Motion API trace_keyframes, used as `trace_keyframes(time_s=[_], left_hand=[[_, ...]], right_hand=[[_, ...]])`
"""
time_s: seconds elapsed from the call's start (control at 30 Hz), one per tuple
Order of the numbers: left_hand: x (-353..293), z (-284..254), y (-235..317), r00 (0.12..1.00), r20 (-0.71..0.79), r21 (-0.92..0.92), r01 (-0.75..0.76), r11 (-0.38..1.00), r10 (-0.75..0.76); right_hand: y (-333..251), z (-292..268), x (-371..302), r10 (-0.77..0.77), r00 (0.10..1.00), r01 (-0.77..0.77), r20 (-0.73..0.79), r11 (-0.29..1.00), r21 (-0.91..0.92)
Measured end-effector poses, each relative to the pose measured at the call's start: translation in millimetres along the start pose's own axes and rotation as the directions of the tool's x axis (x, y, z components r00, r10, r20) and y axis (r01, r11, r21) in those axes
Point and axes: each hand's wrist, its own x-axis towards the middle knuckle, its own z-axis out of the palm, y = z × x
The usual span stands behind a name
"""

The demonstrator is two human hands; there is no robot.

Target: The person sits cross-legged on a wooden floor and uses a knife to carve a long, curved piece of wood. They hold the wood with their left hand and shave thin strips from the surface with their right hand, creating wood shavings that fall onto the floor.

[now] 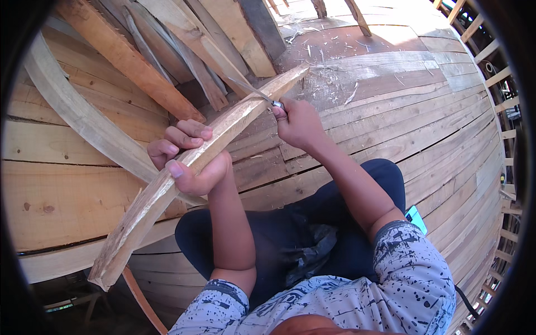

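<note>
A long, slightly curved piece of timber (142, 209) slants from the lower left up toward the middle of the view, its upper face pale and freshly cut. My left hand (190, 159) wraps around it near its middle, thumb on the near side and fingertips on the far side. Higher up, my right hand (298, 123) grips a knife (262, 96) by its handle, which the fist mostly hides. The thin metal blade lies across the timber's top face, its tip pointing away to the upper left.
Several boards and planks (134, 58) lean at the upper left beside a curved rib (84, 109). Wood shavings (352, 92) litter the plank floor (379, 123). A light blue phone-like object (416, 219) lies by my right thigh. Wooden slats (498, 75) line the right edge.
</note>
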Motion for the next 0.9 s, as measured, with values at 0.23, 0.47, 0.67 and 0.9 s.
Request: trace_keyframes(time_s=[0.23, 0.47, 0.67, 0.9], left_hand=[[-5, 7, 4, 1.000, 0.015, 0.032, -0.009, 0.999, 0.008], [-8, 13, 3, 1.000, -0.004, 0.058, -0.028, 0.998, 0.028], [-6, 7, 4, 0.999, 0.019, 0.063, -0.044, 0.997, 0.043], [-2, 2, 6, 0.998, 0.052, 0.068, -0.048, 0.997, 0.045]], right_hand=[[-21, 1, -13, -0.114, 0.989, 0.123, -0.098, 0.988, 0.092], [-20, 2, -11, -0.111, 0.980, 0.118, -0.168, 0.992, 0.038], [-18, -1, -12, -0.139, 0.985, 0.142, -0.101, 0.990, 0.019], [-2, 3, -1, -0.024, 0.992, 0.017, -0.123, 0.998, -0.061]])
